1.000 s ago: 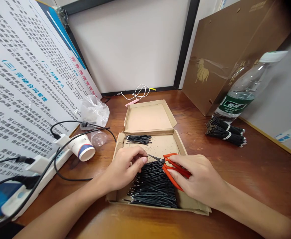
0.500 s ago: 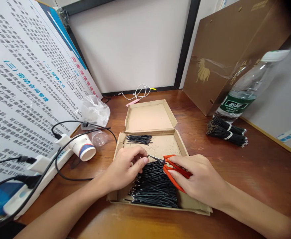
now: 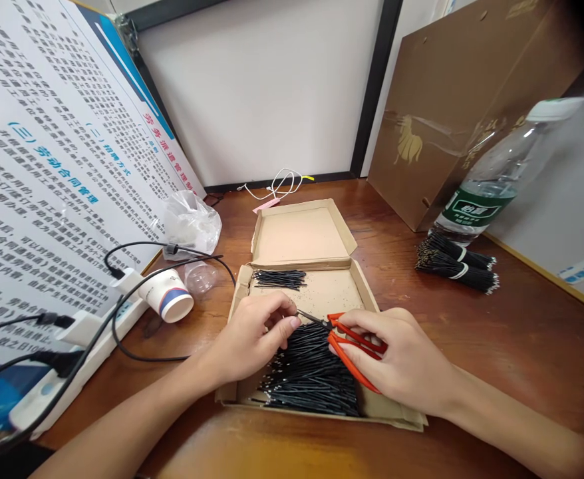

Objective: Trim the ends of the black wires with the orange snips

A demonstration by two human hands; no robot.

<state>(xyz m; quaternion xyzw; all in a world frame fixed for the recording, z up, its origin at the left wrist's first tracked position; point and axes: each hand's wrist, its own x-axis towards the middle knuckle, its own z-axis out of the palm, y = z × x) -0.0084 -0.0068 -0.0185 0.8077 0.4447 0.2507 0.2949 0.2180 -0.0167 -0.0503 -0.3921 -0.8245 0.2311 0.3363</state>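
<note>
My right hand (image 3: 404, 356) grips red-handled scissors (image 3: 354, 342), its fingers wrapped around the handles. Their narrow dark blades point left, and the tips reach the fingertips of my left hand (image 3: 262, 332). The left thumb and forefinger are pinched together; whatever they hold is too small and hidden to make out. Both hands are over an open cardboard box (image 3: 366, 283). Below them lies a thick pile of short black wires (image 3: 314, 379) with pale ends. A smaller row of black wires (image 3: 279, 279) rests at the box's far left, with dark specks scattered nearby.
Two tied wire bundles (image 3: 454, 266) lie right of the box, by a water bottle (image 3: 481, 199) and a large brown carton (image 3: 422, 126). At left are a tipped paper cup (image 3: 167, 296), a clear plastic bag (image 3: 192, 223) and a power strip (image 3: 77, 376) with black cables.
The scissors' handles look slightly farther apart, with the lower one dropped a little. My left hand stays nearly still in its pinch.
</note>
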